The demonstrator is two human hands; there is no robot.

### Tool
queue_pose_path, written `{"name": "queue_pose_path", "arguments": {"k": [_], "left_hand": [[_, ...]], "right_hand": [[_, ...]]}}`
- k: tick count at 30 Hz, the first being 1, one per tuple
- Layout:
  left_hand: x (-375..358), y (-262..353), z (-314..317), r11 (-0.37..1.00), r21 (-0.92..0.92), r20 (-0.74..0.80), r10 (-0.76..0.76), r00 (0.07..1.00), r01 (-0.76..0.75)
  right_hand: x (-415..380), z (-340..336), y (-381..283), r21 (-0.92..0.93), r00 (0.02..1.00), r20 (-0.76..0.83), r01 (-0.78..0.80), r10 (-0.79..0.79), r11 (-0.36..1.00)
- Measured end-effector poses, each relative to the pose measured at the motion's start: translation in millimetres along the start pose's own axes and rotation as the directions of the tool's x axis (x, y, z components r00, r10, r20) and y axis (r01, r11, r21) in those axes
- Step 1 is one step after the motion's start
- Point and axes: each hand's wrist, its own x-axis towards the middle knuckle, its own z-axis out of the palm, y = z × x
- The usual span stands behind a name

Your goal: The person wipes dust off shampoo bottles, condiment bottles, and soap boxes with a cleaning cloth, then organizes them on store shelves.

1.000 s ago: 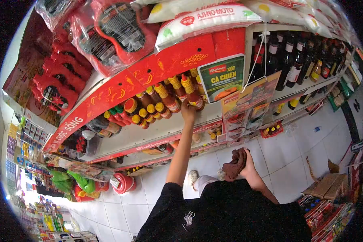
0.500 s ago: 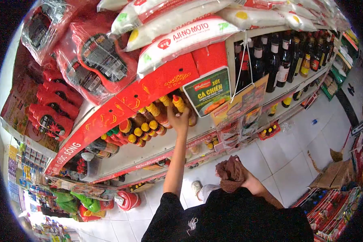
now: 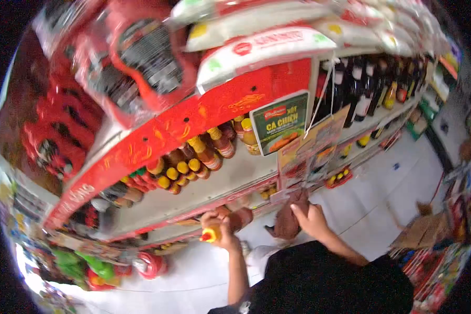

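Note:
My left hand is wrapped round a sauce bottle in front of the shelf, low over the floor. The bottle lies tilted, its yellow cap with a red tip pointing to the left and its reddish-brown body reaching toward the cloth. A brown cloth hangs from my right hand, the thumb pressed on it. The cloth's left edge is close to the bottle's base; blur hides whether they touch. On the shelf behind stand more yellow-capped sauce bottles.
A red-fronted shelf runs across the view, with seasoning bags stacked on top. A green sauce sign hangs at its front. Dark bottles fill the right section. A red bucket stands on the floor, lower left.
My left hand has drawn a yellow-capped bottle off the shelf and brought it down toward my body. My right hand's cloth now hangs nearer to it. The view has shifted.

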Motion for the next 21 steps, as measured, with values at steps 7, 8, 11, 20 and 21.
{"name": "queue_pose_path", "arguments": {"k": [7,8,11,20,21], "left_hand": [[-35,43,0,0.909,-0.181,-0.045,-0.388,0.921,0.374],[-35,42,0,0.862,-0.288,-0.034,-0.445,0.895,0.418],[-38,46,-7,0.827,-0.42,0.175,-0.332,0.927,0.375],[-65,54,10,0.968,0.118,0.326,-0.247,0.912,0.22],[-64,55,11,0.964,0.143,0.367,-0.264,0.892,0.226]], "right_hand": [[5,20,-91,0.373,0.616,0.218,0.664,-0.756,0.649],[7,23,-87,0.349,0.55,0.334,0.682,-0.766,0.642],[18,18,-79,0.473,0.509,0.474,0.541,-0.719,0.695],[13,7,-42,0.418,0.576,0.634,0.306,-0.516,0.855],[9,-3,-47,0.319,0.636,0.665,0.232,-0.391,0.919]]}}
